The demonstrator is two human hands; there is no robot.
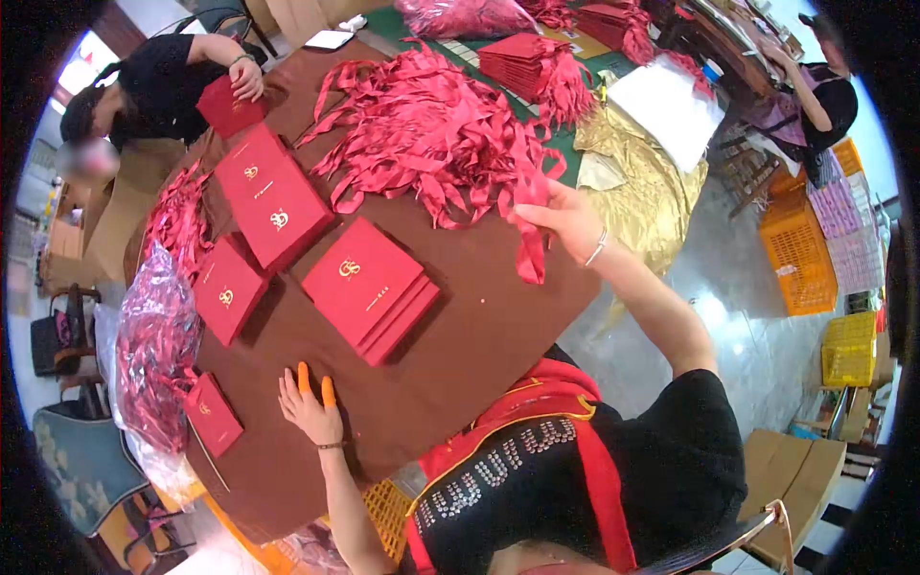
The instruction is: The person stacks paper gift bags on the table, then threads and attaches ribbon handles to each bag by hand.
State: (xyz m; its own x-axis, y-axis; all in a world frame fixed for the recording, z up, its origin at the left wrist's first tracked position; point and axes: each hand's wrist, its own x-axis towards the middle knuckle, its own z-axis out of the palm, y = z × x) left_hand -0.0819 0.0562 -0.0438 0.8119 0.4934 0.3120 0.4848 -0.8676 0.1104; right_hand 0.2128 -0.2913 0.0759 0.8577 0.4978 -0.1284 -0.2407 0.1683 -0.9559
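Studded black shirt (pixel 676 441) and red apron (pixel 522 391) at a table, right hand (pixel 572 222) pinching a red ribbon (pixel 532 254)

Closest to view, at bottom right of the frame, a person in the black shirt, its front set with shiny studs, is at a table spread with a brown tablecloth (pixel 479 331). Right of centre, the person's right hand grips the red ribbon between thumb and fingers; the loose end hangs down over the cloth. A bracelet (pixel 596 248) circles that wrist. Just beside it, at upper centre, lies a big, tangled ribbon pile (pixel 431 134).

Left of centre and lower down, the left hand (pixel 314 410) has its fingers spread and appears to rest on the cloth; I see nothing in its grasp. Orange finger cots (pixel 328 391) cover two fingertips.

Near the middle sits a packet stack (pixel 359 278), red with gold print, its edges stepped. More red packets (pixel 273 196) lie to its upper left, and a clear plastic bag (pixel 158 345) of red strips slumps at the table's left edge.

At upper left, a co-worker (pixel 158 86) in black touches red packets too. At upper right, another person (pixel 832 105) is near orange crates (pixel 800 254).
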